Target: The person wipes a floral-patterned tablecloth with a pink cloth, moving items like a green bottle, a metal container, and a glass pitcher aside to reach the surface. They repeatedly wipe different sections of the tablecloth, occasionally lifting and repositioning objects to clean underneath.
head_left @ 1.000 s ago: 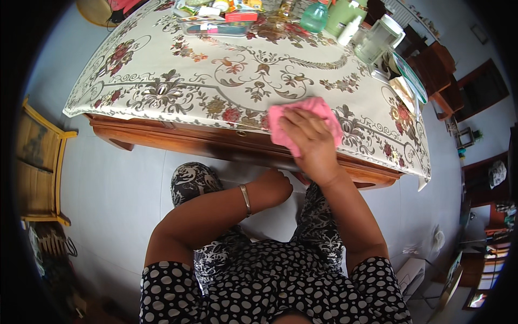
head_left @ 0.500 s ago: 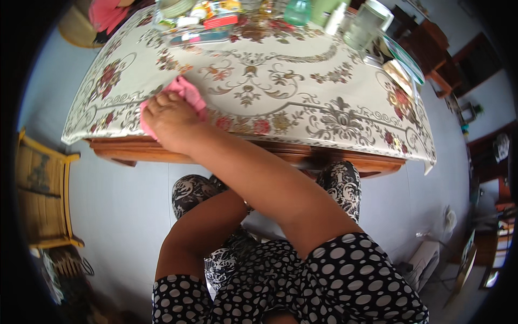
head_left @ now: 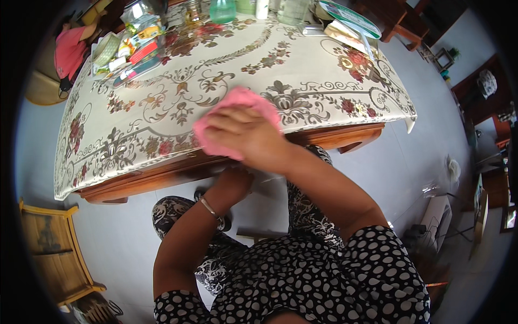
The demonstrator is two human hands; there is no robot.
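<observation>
My right hand point(head_left: 259, 141) presses a folded pink cloth point(head_left: 245, 97) against the floral tablecloth point(head_left: 318, 110), near the middle of the table's front edge. Its fingers lie across the cloth and hold it, and the cloth shows around them. Lower down, my left hand point(head_left: 234, 183) is close to the wooden front of the table point(head_left: 178, 170), below my right hand. A silver bangle point(head_left: 208, 207) is on that wrist. The left fingers are dark and blurred, so their pose is unclear.
Packets and a basket point(head_left: 106, 49) crowd the table's far left. Along the back stand a green jar point(head_left: 222, 11), a white bottle point(head_left: 262, 8) and a clear pitcher point(head_left: 291, 12). A green-rimmed tray point(head_left: 350, 19) lies far right. Another person point(head_left: 70, 51) sits beyond the left corner.
My right hand has swept the pink cloth rightward along the front of the tablecloth. My left hand has come into sight below the table edge. The view has turned and shifted.
</observation>
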